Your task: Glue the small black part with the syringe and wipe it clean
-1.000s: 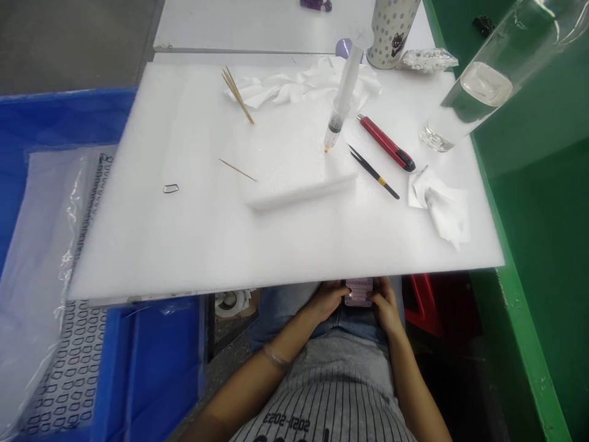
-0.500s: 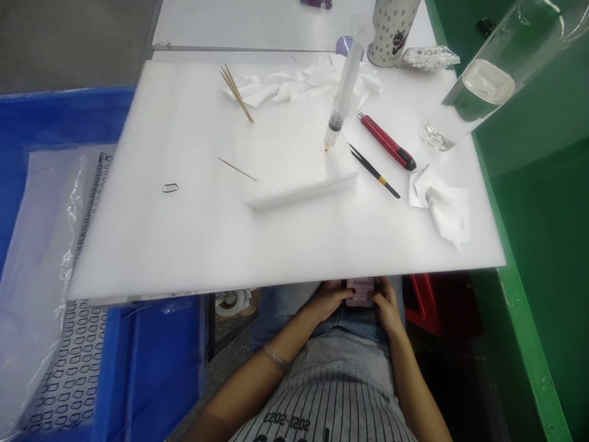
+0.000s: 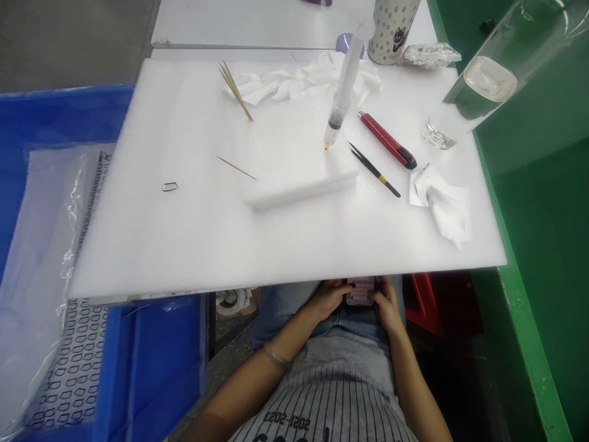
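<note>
The person's left hand (image 3: 329, 299) and right hand (image 3: 386, 305) were closed around the sides of a smartphone in a pink patterned case (image 3: 361, 291), held over the lap just below the near edge of a white foam sheet (image 3: 138, 245). A thin bangle (image 3: 275, 355) circled the left wrist. The phone looked light and stiff, but its smooth case could slip, and its screen would be fragile if dropped; its long edges, where the fingers lay, seemed the surest hold.

Beyond, on the sheet, lay a foam block (image 3: 285, 141) with a syringe (image 3: 339, 104) tilted up from it. To its right were black tweezers (image 3: 375, 173), a red utility knife (image 3: 387, 140) and a crumpled tissue (image 3: 442, 205). Further back stood loose toothpicks (image 3: 235, 83), a polka-dot cup (image 3: 391, 27) and a clear glass (image 3: 488, 80).
</note>
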The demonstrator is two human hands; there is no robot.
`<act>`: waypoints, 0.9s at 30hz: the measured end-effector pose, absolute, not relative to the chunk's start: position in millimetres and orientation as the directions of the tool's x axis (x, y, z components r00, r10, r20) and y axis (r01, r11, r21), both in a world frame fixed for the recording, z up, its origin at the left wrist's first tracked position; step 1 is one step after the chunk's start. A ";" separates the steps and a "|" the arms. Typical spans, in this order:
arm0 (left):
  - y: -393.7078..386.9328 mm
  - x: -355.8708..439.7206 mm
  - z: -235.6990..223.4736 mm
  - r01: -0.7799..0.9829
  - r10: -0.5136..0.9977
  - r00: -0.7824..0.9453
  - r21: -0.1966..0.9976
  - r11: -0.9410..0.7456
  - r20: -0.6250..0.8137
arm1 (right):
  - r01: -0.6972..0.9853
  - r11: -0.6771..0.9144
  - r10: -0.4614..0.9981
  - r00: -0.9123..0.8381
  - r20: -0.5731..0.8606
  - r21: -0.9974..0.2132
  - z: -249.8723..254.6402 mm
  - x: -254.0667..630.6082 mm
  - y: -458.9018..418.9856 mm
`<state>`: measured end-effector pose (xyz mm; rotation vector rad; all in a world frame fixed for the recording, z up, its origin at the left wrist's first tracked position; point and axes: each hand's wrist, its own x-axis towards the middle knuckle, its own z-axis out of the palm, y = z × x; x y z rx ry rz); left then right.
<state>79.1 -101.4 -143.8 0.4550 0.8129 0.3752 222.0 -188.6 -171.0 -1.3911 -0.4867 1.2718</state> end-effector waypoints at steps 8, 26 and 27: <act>-100.9 78.7 -141.9 -0.130 0.473 0.622 0.513 0.849 -0.625 | -0.412 -0.259 0.878 0.277 -0.391 -0.874 -171.6 223.6 -191.5; -98.7 81.4 -137.8 -0.136 0.490 0.601 0.524 0.841 -0.631 | -0.394 -0.267 0.890 0.249 -0.382 -0.880 -171.8 224.4 -189.9; -98.7 81.3 -137.5 -0.135 0.492 0.601 0.527 0.839 -0.630 | -0.392 -0.271 0.887 0.254 -0.387 -0.879 -171.9 224.3 -189.6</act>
